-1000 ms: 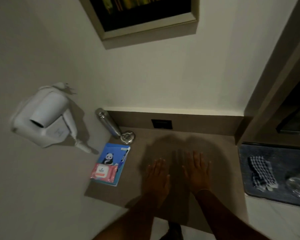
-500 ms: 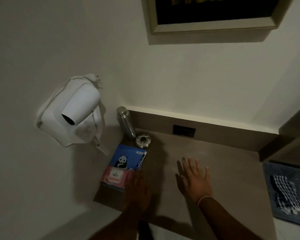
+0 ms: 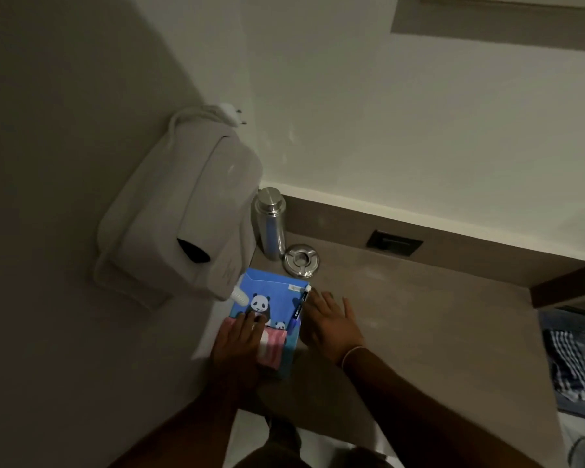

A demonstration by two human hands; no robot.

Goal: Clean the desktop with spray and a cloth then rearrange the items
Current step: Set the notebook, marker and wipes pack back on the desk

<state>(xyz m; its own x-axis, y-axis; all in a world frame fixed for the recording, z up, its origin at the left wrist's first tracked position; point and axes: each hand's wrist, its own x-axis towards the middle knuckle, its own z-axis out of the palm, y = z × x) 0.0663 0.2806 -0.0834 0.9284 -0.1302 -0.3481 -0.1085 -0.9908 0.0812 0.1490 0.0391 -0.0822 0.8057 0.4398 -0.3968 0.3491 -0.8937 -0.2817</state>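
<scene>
A blue panda notebook (image 3: 273, 297) lies at the left end of the brown desktop (image 3: 419, 332), with a pen (image 3: 299, 307) along its right edge. A pink wipes pack (image 3: 271, 349) rests on the notebook's near part. My left hand (image 3: 238, 346) lies flat over the pink pack and the notebook, fingers spread. To the right of the notebook, my right hand (image 3: 330, 324) is flat on the desktop, touching the notebook's edge beside the pen. A checked cloth (image 3: 569, 363) lies on a dark surface at the far right. No spray is in view.
A steel bottle (image 3: 270, 221) stands in the back left corner with a round steel ashtray (image 3: 300, 260) next to it. A white wall-mounted hair dryer (image 3: 190, 228) overhangs the notebook's left side. A dark socket plate (image 3: 394, 243) sits in the back panel.
Both hands have moved left across the desktop. My left hand now covers the pink pack and notebook, and my right hand has come up against the notebook's right edge. The view has shifted left.
</scene>
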